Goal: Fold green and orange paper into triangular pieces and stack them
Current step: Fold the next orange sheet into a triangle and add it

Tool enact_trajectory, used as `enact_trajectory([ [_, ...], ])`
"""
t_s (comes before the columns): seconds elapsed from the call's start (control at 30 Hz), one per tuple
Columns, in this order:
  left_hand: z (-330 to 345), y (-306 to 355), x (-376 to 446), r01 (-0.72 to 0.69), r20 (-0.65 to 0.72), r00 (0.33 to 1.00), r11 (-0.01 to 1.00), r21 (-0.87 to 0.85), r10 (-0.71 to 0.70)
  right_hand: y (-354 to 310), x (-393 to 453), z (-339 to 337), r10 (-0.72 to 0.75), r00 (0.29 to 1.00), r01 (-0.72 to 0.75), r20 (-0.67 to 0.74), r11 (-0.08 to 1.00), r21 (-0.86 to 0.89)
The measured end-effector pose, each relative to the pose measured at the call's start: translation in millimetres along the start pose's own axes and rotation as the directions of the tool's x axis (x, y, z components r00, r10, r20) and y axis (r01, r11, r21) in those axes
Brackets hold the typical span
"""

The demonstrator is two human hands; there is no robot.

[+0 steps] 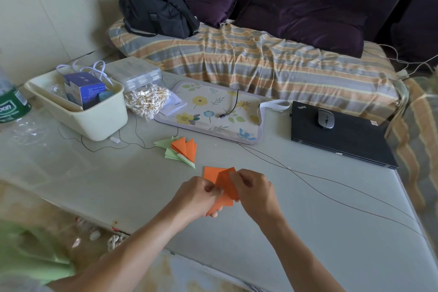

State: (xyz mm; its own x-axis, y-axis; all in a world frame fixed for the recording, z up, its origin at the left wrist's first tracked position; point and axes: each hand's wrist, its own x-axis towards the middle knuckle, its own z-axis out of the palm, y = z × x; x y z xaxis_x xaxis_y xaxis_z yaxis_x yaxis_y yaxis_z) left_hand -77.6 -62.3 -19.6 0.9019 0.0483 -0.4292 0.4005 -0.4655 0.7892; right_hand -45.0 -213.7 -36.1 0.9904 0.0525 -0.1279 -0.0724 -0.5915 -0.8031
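Note:
An orange paper piece [226, 187] is held just above the table between both hands. My left hand [198, 197] pinches its lower left part. Its upper right edge is pinched by my right hand [254, 191]. Flat orange sheets [212, 173] lie on the table directly behind the held piece. Farther back sits a pile of folded triangles [181, 150], with green ones underneath and orange ones on top.
A cream bin [94, 118] with a blue box stands back left, a bag of cotton swabs [147, 102] beside it. A floral mat [208, 111] and a closed black laptop [339, 135] with a mouse lie behind. Thin cables [331, 187] cross the table.

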Motion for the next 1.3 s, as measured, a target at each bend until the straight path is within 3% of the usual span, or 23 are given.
enact_trajectory([
  [0.23, -2.3, 1.2, 1.1, 0.001, -0.064, 0.998, 0.999, -0.053, -0.004, -2.9, -3.3, 1.5, -0.051, 0.999, 0.053, -0.016, 0.990, 0.127],
  [0.43, -5.3, -1.3, 3.2, -0.036, -0.113, 0.993, 0.999, -0.014, 0.034, -9.5, -3.9, -0.1, -0.022, 0.989, -0.034, 0.147, 0.928, 0.371],
  [0.57, -5.4, -4.5, 3.7, -0.098, -0.158, 0.983, 0.995, -0.006, 0.096, -4.0, -1.2, 1.0, -0.049, 0.994, 0.022, 0.096, 0.964, 0.264],
  [0.77, -5.0, -8.5, 6.0, -0.143, -0.134, 0.981, 0.990, 0.017, 0.144, -0.9, 0.9, -0.5, 0.058, 0.985, -0.123, 0.163, 0.898, 0.422],
  [0.87, -3.3, -12.3, 9.2, -0.114, -0.138, 0.984, 0.993, 0.028, 0.117, -1.7, 0.9, -2.0, 0.060, 0.984, -0.124, 0.165, 0.903, 0.412],
  [0.97, -2.8, -8.7, 10.2, -0.130, -0.190, 0.976, 0.986, -0.102, 0.109, -0.1, 2.1, -0.4, 0.068, 0.989, -0.112, 0.130, 0.924, 0.366],
  [1.07, -4.2, -0.6, 11.3, -0.076, -0.229, 0.973, 0.955, -0.287, 0.009, 2.8, 2.8, 1.9, 0.060, 0.996, -0.079, 0.072, 0.951, 0.299],
  [1.3, -4.5, 2.9, 7.1, -0.109, -0.215, 0.975, 0.965, -0.237, 0.057, 2.1, 2.8, 0.1, 0.048, 0.999, -0.048, 0.007, 0.961, 0.274],
])
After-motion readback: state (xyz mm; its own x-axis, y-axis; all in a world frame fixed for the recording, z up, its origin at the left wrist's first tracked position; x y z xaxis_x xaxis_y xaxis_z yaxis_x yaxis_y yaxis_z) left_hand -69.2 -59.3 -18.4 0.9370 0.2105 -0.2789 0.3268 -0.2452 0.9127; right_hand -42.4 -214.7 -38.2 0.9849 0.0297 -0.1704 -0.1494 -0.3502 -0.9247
